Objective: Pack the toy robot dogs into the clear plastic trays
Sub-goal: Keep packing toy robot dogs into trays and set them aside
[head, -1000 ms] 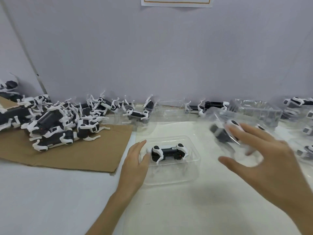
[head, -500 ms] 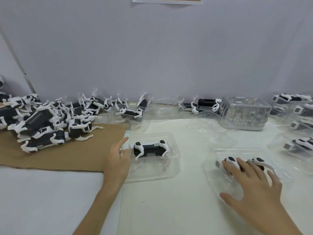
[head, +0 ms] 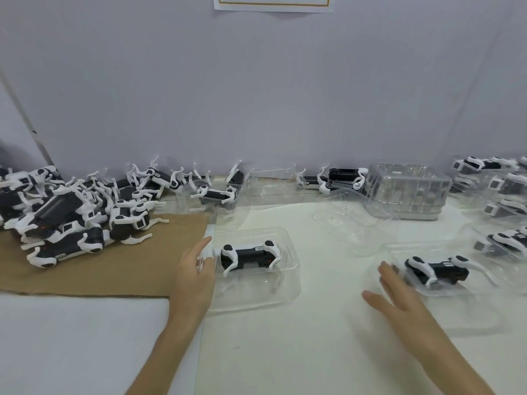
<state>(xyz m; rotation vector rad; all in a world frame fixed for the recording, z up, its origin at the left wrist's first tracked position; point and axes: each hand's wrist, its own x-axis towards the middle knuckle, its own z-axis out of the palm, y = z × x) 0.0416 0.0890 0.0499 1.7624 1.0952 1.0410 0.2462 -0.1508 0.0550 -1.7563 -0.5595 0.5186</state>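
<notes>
1. The left hand (head: 195,276) lies with loosely extended fingers against the left end wall of a clear plastic tray (head: 288,283). It pinches nothing.
2. In that tray a toy robot dog (head: 248,256) lies with its long axis running left to right. Its body is black and its bent legs are white.
3. The right hand (head: 399,302) is spread flat and empty, just beside the near-left corner of a second tray (head: 422,246). That tray holds another dog (head: 439,270), also set left to right.
4. The heap of loose dogs (head: 65,220) sits on brown cardboard (head: 114,269), to the left of the left hand and farther from the person, so that hand is likely the nearer one for the next pick.
5. The stack of empty trays (head: 407,192) stands by the back wall, beyond the right hand. A single empty tray (head: 353,223) lies nearer, between the two filled ones.
6. The trays are thin, glossy and rounded at the corners. The dogs' tangled, hooked legs may well snag when one is lifted out.
</notes>
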